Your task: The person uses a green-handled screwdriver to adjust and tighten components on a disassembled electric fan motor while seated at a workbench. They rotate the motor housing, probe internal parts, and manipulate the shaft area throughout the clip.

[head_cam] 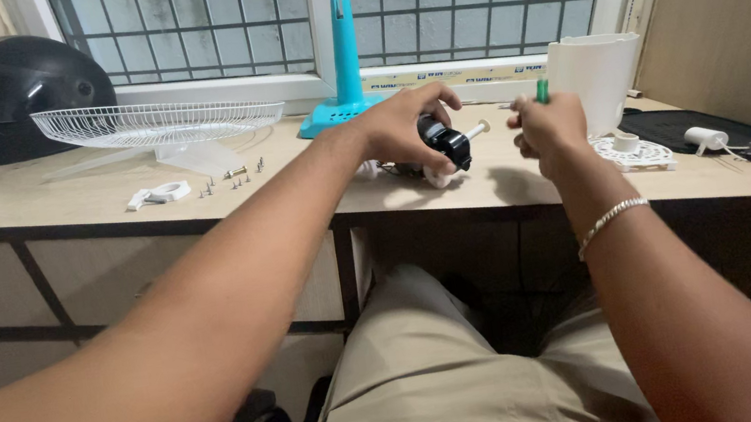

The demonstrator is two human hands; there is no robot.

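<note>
A person sits at a light wooden desk (21,197) under a barred window, both bare arms stretched forward.

The left hand (398,125) is clamped over a small black fan motor (442,143), fingers curled around its top and pinning it to the desk near the front edge, roughly in the middle of the scene. A pale shaft sticks out of the motor toward the right.

The right hand (548,126), a silver bracelet on its wrist, is closed in a fist around a green-handled screwdriver (542,91). It sits just right of the motor; the tip is hidden, so contact cannot be told.

To do this step well, the left hand should likely keep the motor from rolling while the tool is lined up straight with the fastener and pressed in before turning.

Farther left lie loose screws (234,177), a small white bracket (160,194) and a white wire fan guard (157,122). Behind the motor stands a turquoise fan stand (344,59). To the right are a white housing (597,77) and a white round grille piece (637,153).
</note>
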